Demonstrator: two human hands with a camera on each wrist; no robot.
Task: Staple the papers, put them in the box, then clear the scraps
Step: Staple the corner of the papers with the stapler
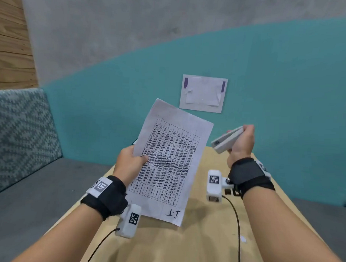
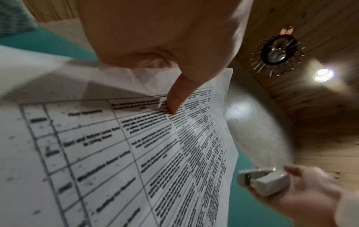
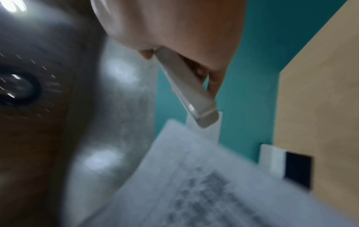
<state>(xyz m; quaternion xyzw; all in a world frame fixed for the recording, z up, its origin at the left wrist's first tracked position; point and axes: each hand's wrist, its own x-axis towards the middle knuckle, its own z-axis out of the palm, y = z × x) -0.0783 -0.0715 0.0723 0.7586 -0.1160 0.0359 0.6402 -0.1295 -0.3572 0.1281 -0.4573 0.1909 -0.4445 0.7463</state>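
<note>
Beyond my hands a taped white sheet (image 1: 204, 93) hangs on the teal wall, while my left hand (image 1: 128, 161) pinches the papers (image 1: 168, 162) raised above the wooden table (image 1: 209, 238), and beside them my right hand (image 1: 241, 146) grips the stapler (image 1: 226, 139).

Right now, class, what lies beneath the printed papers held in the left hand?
Under the papers lies the tan table; a pale corner peeks out at their left edge. Whatever else they cover stays hidden.

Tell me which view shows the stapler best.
Left wrist: the stapler shows sharp, mouth-on, in the right hand. Head view shows it smaller, side-on, beside the papers. Right wrist shows only its blurred underside.
</note>
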